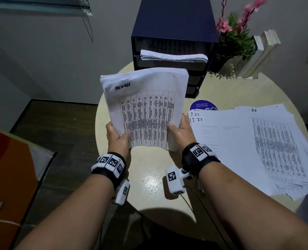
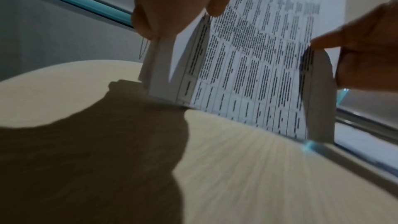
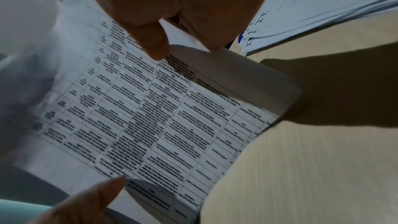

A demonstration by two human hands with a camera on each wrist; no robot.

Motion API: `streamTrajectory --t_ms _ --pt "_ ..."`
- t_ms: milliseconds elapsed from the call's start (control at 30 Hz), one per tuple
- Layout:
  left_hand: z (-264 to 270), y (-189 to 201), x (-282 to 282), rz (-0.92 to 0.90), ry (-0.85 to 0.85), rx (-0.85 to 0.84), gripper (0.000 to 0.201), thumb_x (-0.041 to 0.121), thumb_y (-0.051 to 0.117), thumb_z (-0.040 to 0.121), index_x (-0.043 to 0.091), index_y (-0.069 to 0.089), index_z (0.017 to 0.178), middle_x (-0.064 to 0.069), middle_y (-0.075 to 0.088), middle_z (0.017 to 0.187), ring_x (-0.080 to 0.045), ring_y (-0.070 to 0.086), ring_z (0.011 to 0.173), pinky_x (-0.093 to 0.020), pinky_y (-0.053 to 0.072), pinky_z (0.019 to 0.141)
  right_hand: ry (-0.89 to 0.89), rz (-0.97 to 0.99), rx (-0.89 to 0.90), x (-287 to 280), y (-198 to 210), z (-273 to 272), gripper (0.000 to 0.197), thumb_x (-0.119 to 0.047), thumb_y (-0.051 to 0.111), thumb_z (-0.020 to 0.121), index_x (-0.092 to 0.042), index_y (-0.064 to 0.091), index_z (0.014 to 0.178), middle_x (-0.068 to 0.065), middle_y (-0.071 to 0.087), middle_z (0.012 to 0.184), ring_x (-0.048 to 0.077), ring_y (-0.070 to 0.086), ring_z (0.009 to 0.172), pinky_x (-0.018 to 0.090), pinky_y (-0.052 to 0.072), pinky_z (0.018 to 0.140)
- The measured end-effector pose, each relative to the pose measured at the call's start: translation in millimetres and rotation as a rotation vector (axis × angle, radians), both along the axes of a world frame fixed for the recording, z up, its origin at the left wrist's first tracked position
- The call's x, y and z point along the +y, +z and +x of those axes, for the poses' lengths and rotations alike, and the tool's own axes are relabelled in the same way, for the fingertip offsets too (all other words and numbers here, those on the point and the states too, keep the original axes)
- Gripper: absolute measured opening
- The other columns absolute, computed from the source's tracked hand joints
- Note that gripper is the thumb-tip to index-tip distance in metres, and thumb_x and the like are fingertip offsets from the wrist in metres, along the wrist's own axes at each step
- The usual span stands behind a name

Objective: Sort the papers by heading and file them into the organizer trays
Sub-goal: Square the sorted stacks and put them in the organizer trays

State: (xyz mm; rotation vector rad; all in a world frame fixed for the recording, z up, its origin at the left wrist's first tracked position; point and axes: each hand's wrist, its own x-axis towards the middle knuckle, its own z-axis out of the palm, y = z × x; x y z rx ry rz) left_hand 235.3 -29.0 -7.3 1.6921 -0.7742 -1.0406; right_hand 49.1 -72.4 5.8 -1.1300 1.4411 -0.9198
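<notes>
Left hand (image 1: 118,139) and right hand (image 1: 179,133) gripping white printed paper stack (image 1: 146,109) by bottom corners above round beige table (image 1: 149,179); dark blue organizer trays (image 1: 173,42) behind.

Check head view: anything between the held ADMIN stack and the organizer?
Nothing on the table there. The ADMIN stack, gripped by left hand and right hand, has its top edge overlapping the organizer front in that view.
</notes>
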Motion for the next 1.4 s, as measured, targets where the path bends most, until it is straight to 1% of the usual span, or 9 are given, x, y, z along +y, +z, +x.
streamTrajectory --t_ms 133,200,367,600,733,967,1100,1233,1400 --pt "2 -13 5 0.102 -0.125 -0.151 0.038 0.010 0.040 0.102 0.013 0.024 0.136 -0.005 0.052 0.124 -0.023 0.052 0.111 -0.032 0.040 0.096 0.054 0.029 0.170 9 -4 -5 0.012 -0.022 0.043 0.102 -0.027 0.047 0.112 -0.003 0.062 0.096 0.015 0.061 0.083 0.024 0.052 0.070" --pt "3 -16 8 0.120 -0.154 -0.182 0.039 0.010 0.040 0.103 0.013 0.025 0.138 -0.003 0.052 0.125 -0.021 0.052 0.112 -0.033 0.041 0.098 0.027 -0.017 0.255 12 -7 -8 0.008 -0.023 0.041 0.101 -0.025 0.047 0.106 0.003 0.062 0.087 0.022 0.062 0.074 0.034 0.055 0.061" --pt "8 -30 16 0.360 -0.242 -0.287 0.040 0.014 0.047 0.100 0.013 0.037 0.139 -0.006 0.058 0.123 -0.024 0.057 0.104 -0.032 0.045 0.088 0.110 0.108 0.430 16 -30 -18 0.014 -0.023 0.042 0.100 -0.020 0.046 0.112 0.009 0.061 0.094 0.030 0.063 0.082 0.048 0.058 0.073" --pt "-2 -35 19 0.467 -0.313 -0.345 0.044 0.008 0.044 0.097 0.012 0.037 0.140 -0.010 0.059 0.119 -0.023 0.053 0.093 -0.027 0.040 0.080 0.083 0.316 0.369 30 -51 -24 0.050 -0.029 0.042 0.102 -0.014 0.026 0.147 0.012 0.061 0.120 0.029 0.061 0.099 0.035 0.049 0.086" --pt "-5 -43 20 0.503 -0.301 -0.353 0.033 0.009 0.044 0.097 0.019 0.039 0.128 -0.012 0.060 0.114 -0.027 0.059 0.092 -0.041 0.054 0.088 0.183 0.349 0.438 26 -48 -23 0.049 -0.013 0.040 0.101 -0.011 0.021 0.147 0.011 0.061 0.118 0.021 0.057 0.084 0.027 0.044 0.070" --pt "-10 -37 19 0.498 -0.289 -0.441 0.038 0.004 0.045 0.097 0.009 0.035 0.133 -0.010 0.057 0.106 -0.023 0.054 0.090 -0.032 0.044 0.081 0.138 0.251 0.352 23 -53 -21 0.043 -0.019 0.041 0.102 -0.017 0.031 0.144 0.008 0.060 0.120 0.026 0.059 0.100 0.033 0.048 0.085" --pt "-2 -38 21 0.419 -0.268 -0.267 0.043 0.004 0.052 0.096 0.013 0.038 0.135 -0.007 0.059 0.115 -0.021 0.057 0.096 -0.033 0.048 0.085 0.153 0.198 0.342 17 -49 -34 0.038 -0.014 0.044 0.100 -0.022 0.039 0.137 0.002 0.061 0.116 0.021 0.059 0.100 0.031 0.047 0.084" --pt "3 -23 11 0.311 -0.128 0.212 0.057 -0.014 0.056 0.087 0.018 0.036 0.130 -0.011 0.061 0.116 -0.030 0.064 0.104 -0.052 0.053 0.091 0.146 0.111 0.219 5 -31 -50 0.037 -0.010 0.048 0.100 -0.025 0.044 0.133 -0.002 0.063 0.117 0.015 0.061 0.104 0.030 0.047 0.088" --pt "-5 18 -19 0.106 -0.293 0.379 0.075 -0.016 0.056 0.088 0.030 0.030 0.142 -0.003 0.067 0.118 -0.026 0.066 0.111 -0.056 0.053 0.091 0.062 0.080 0.112 -23 -16 -76 0.036 -0.008 0.052 0.098 -0.031 0.047 0.126 0.000 0.066 0.120 0.019 0.064 0.110 0.046 0.051 0.097"
